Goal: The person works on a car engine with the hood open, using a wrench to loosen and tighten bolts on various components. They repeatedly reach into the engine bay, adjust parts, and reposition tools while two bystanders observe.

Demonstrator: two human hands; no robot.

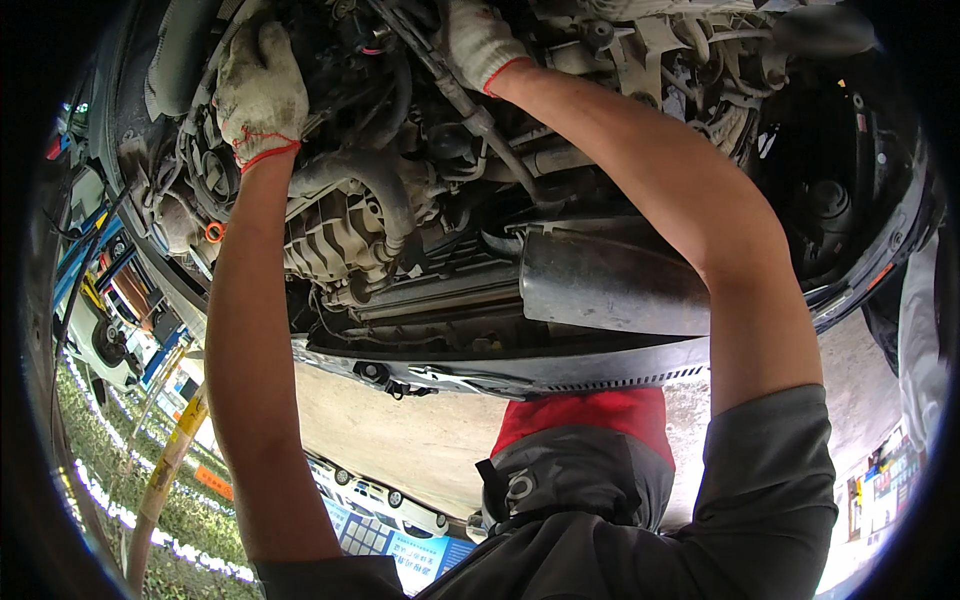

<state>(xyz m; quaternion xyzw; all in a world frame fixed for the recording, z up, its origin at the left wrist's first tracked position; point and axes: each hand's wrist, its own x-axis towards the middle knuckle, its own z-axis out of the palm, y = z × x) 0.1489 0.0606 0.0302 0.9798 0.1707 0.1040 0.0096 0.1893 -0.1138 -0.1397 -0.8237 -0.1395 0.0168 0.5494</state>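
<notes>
My left hand wears a soiled white knit glove with a red cuff. It reaches down among dark hoses and cables at the left side of a car's engine bay, and what its fingertips touch is hidden. A matching glove covers my right hand, at the top edge beside a long slanting metal rod or pipe. Its fingers are cut off or hidden, so any grip cannot be made out. Between my forearms lie a curved rubber hose and a ribbed metal engine casing.
A black air duct lies under my right forearm, behind the car's front panel. An orange ring handle sits beside my left forearm. A yellow pole stands at lower left. Parked cars appear upside down below.
</notes>
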